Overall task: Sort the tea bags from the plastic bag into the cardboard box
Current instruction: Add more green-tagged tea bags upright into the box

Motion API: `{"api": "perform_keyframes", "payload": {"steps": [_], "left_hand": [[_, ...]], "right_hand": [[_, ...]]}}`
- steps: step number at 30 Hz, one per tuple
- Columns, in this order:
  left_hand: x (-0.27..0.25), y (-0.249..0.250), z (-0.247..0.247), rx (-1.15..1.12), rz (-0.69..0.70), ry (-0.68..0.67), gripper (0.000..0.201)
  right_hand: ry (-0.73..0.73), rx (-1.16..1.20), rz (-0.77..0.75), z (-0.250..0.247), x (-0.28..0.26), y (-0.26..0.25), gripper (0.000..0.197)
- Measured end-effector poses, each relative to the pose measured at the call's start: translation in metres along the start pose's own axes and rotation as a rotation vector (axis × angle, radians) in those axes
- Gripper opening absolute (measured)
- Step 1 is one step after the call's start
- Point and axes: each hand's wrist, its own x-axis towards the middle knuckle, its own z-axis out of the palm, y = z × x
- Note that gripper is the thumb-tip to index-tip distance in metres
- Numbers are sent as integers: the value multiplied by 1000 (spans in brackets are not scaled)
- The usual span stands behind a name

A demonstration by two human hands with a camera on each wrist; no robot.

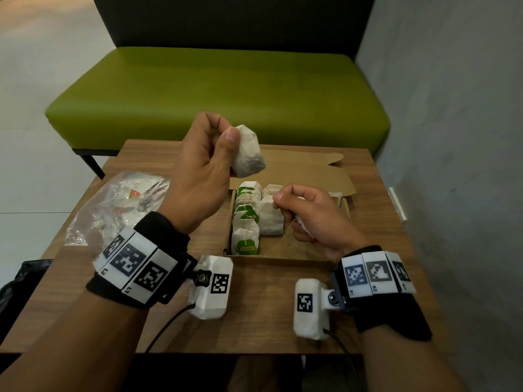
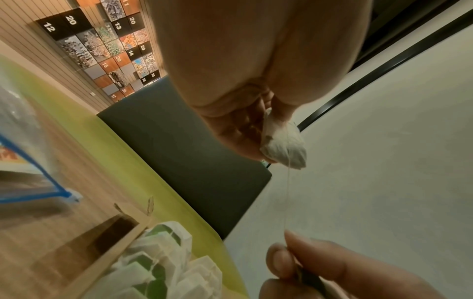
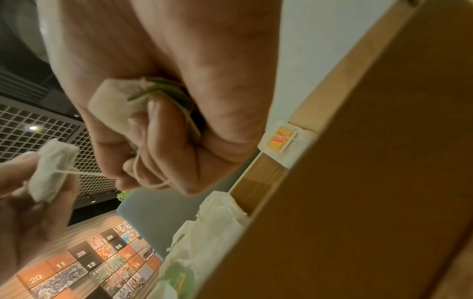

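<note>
My left hand (image 1: pixel 226 134) is raised above the open cardboard box (image 1: pixel 285 250) and pinches a white tea bag (image 1: pixel 249 154) between thumb and fingers. The bag's string (image 2: pixel 287 194) runs down to my right hand (image 1: pixel 280 203), which hovers over the box. In the right wrist view, that hand's curled fingers grip a second tea bag with a green tag (image 3: pixel 115 101) and pinch the string. Inside the box stand a row of green-tagged tea bags (image 1: pixel 246 222) and a row of plain white ones (image 1: pixel 270 216). The clear plastic bag (image 1: pixel 121 205) lies left of the box with more tea bags in it.
The box sits on a small wooden table (image 1: pixel 268 306), its lid flap (image 1: pixel 297 168) folded back. A yellow-tagged tea bag (image 3: pixel 281 141) leans at the box's far right corner. A green bench (image 1: pixel 218 91) stands behind, a grey wall (image 1: pixel 452 108) to the right, and a black bag (image 1: pixel 17 278) on the floor at left.
</note>
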Motion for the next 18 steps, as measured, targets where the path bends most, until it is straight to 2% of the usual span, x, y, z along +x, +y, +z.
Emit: {"api": "perform_keyframes", "payload": {"steps": [4,8,12,15,18], "left_hand": [[-3,-3,0,74,5,-74,14],[-7,-8,2,210,-15,-300,11],[-11,-8,4,257,-41,-480,20],[-11,-8,4,305,-32,-521,16],[-11,-9,5,347,-26,-494,14]], "right_hand": [[51,112,-5,1,1,-2,19],[1,287,-37,2,3,-7,18],[-50,389,-31,1,5,-8,20],[-70,437,-10,1,5,-9,22],[-49,435,14,0,5,-10,16]]}}
